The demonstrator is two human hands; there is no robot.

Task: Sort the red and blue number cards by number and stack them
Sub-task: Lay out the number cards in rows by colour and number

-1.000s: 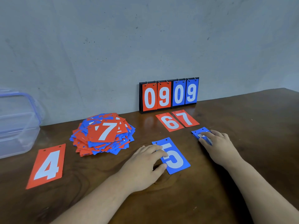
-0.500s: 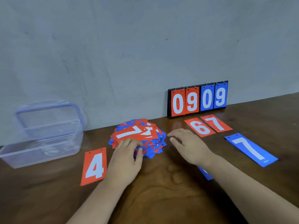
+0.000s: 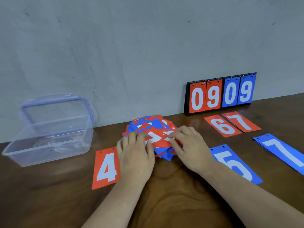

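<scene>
A loose pile of red and blue number cards (image 3: 152, 127) lies mid-table near the wall. My left hand (image 3: 134, 153) rests on the pile's left side, fingers bent down onto it and thumb on the top red card (image 3: 158, 139). My right hand (image 3: 189, 147) pinches that card's right edge between thumb and forefinger. Laid out flat around the pile are a red 4 (image 3: 106, 168), a red 6 (image 3: 222, 126), a red 7 (image 3: 241, 121), a blue 5 (image 3: 235, 163) and a blue 7 (image 3: 283, 152).
A flip scoreboard (image 3: 220, 94) reading 09 09 stands against the wall at the back right. A clear plastic box (image 3: 49, 142) with its lid propped open sits at the left. The brown wooden table (image 3: 172, 195) runs up to the grey wall.
Both hands left the blue 5 and blue 7 and moved to the pile. My right hand has now reached the top red card, and the view has swung left.
</scene>
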